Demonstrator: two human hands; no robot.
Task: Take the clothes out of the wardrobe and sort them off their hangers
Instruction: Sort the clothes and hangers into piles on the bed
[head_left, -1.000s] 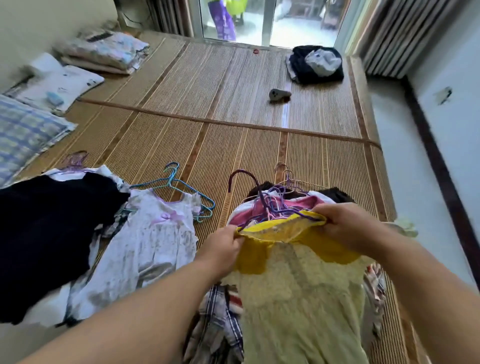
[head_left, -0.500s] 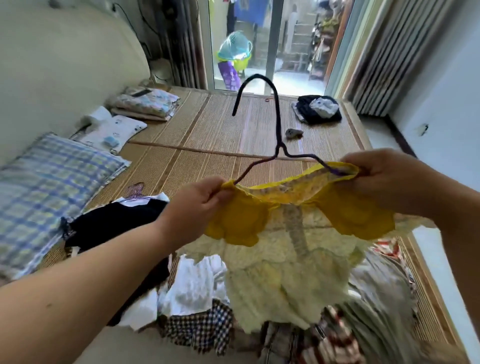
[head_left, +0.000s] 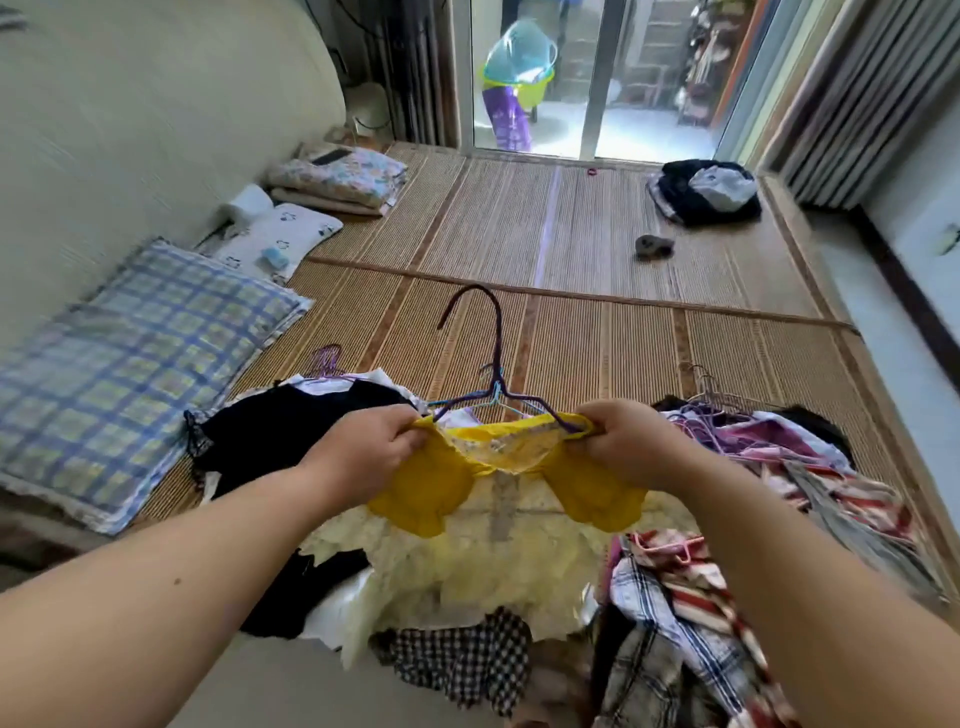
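head view shows the left hand (head_left: 374, 447) and the right hand (head_left: 623, 441) apart, each one clamped on one shoulder of a yellow dress (head_left: 431, 499). the dress is stretched between them and its skirt falls toward the person. a purple hanger (head_left: 496, 332) sits in the neck of the dress, with its hook standing up beyond the hands. just left of the left hand lies a black garment (head_left: 291, 431). right of the right hand is a pile of clothes (head_left: 779, 457) with hangers. everything lies on a straw mat (head_left: 623, 353).
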